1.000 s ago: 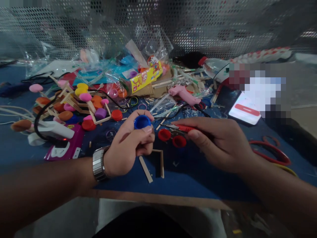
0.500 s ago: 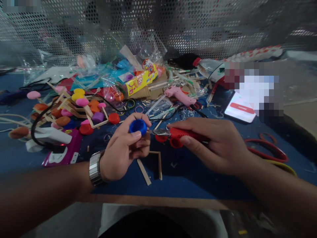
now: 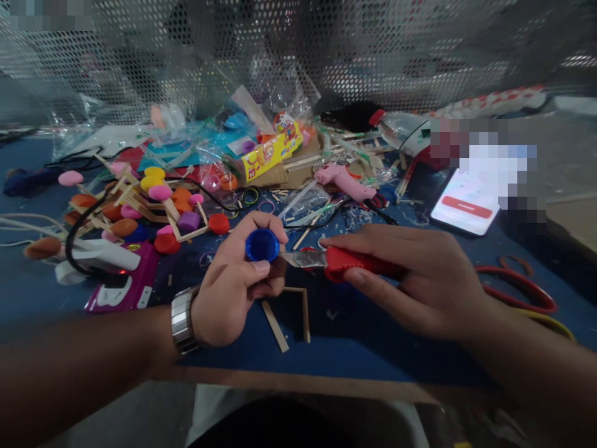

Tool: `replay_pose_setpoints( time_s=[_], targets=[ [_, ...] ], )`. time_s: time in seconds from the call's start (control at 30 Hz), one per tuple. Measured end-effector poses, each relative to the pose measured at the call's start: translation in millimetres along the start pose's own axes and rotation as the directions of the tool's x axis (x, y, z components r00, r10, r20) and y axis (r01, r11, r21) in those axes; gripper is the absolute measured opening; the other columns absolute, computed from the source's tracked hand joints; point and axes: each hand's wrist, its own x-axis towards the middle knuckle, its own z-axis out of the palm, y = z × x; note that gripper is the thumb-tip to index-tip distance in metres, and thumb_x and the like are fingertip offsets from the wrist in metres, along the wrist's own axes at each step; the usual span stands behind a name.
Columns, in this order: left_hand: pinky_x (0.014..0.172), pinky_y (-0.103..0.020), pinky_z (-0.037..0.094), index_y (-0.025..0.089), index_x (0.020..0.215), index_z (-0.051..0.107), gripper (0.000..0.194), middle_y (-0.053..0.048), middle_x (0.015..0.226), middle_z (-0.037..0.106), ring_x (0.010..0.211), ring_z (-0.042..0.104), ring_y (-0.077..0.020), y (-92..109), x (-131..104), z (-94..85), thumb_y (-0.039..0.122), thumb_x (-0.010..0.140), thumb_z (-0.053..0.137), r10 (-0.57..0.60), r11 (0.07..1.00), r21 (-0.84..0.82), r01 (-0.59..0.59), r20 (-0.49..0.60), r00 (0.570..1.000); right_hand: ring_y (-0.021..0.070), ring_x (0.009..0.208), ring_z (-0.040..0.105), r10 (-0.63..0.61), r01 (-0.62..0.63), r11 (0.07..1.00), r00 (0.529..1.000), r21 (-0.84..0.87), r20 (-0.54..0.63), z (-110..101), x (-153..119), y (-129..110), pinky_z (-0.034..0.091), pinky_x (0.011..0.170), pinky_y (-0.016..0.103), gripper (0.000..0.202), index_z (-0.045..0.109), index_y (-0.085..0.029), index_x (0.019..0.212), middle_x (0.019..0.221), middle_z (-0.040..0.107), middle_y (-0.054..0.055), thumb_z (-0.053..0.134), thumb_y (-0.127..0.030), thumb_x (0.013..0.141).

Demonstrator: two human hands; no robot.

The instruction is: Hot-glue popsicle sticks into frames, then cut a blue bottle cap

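Between the thumb and fingers of my left hand (image 3: pixel 233 283) is a blue bottle cap (image 3: pixel 262 245), its hollow side facing me. My right hand (image 3: pixel 410 274) is closed around a red utility knife (image 3: pixel 361 264), thumb along its side. The knife's blade (image 3: pixel 303 257) points left, its tip at the right side of the cap; whether it touches the cap I cannot tell. Below my hands, an L-shaped frame of wooden sticks (image 3: pixel 306 314) and a loose flat stick (image 3: pixel 275 326) lie on the blue table (image 3: pixel 373 361).
Stick structures with colored caps (image 3: pixel 153 193) stand at left by a purple power strip (image 3: pixel 124 277). A pink glue gun (image 3: pixel 345 182) and a yellow packet (image 3: pixel 273 151) lie behind. At right are a lit phone (image 3: pixel 471 202) and a red ring (image 3: pixel 522 287).
The cap has tipped so more of its inside shows. My right hand has turned the knife, showing more of the blade's flat side. The whole view has shifted slightly.
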Motion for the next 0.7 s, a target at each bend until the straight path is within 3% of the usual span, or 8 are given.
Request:
replay_pose_setpoints(
  time_s=[0.17, 0.37, 0.5, 0.7],
  targets=[
    [0.045, -0.018, 0.024, 0.022, 0.094, 0.052, 0.028, 0.006, 0.070, 0.044, 0.048, 0.036, -0.0054, 0.2, -1.1, 1.3, 0.022, 0.071, 0.067, -0.001, 1.000, 0.025, 0.001, -0.007, 1.000, 0.0203, 0.072, 0.075, -0.019, 0.019, 1.000, 1.000, 0.005, -0.001, 0.5, -0.6, 1.4, 0.061, 0.064, 0.031, 0.026, 0.073, -0.016, 0.118, 0.087, 0.078, 0.009, 0.061, -0.023, 0.095],
    [0.047, -0.020, 0.025, 0.022, 0.096, 0.053, 0.023, 0.005, 0.071, 0.045, 0.052, 0.034, -0.0075, -5.2, -3.6, -4.1, 0.026, 0.079, 0.069, 0.049, 0.996, 0.074, -0.052, 0.039, 0.998, 0.0180, 0.070, 0.072, -0.028, 0.028, 0.999, 1.000, 0.018, -0.002, 2.0, -2.1, 1.9, 0.058, 0.062, 0.029, 0.027, 0.073, -0.013, 0.119, 0.087, 0.077, 0.011, 0.059, -0.023, 0.098],
    [0.051, -0.023, 0.030, 0.023, 0.098, 0.055, 0.021, 0.005, 0.071, 0.044, 0.057, 0.036, -0.0096, -8.0, -4.7, -7.5, 0.030, 0.089, 0.072, 0.147, 0.945, 0.281, -0.164, 0.081, 0.986, 0.0179, 0.068, 0.072, -0.047, 0.047, 0.999, 0.999, 0.016, 0.015, 0.4, -0.8, 1.4, 0.058, 0.060, 0.029, 0.027, 0.073, -0.011, 0.118, 0.086, 0.077, 0.011, 0.059, -0.023, 0.098],
    [0.047, -0.023, 0.031, 0.023, 0.092, 0.051, 0.040, 0.007, 0.066, 0.047, 0.051, 0.040, -0.0086, -3.8, -3.0, -2.4, 0.027, 0.077, 0.088, 0.204, 0.869, 0.447, -0.211, 0.065, 0.977, 0.0205, 0.071, 0.075, -0.060, 0.060, 0.998, 0.998, -0.025, 0.010, -0.4, -0.9, 1.2, 0.060, 0.061, 0.030, 0.027, 0.072, -0.019, 0.120, 0.088, 0.078, 0.009, 0.059, -0.024, 0.097]
  ],
)
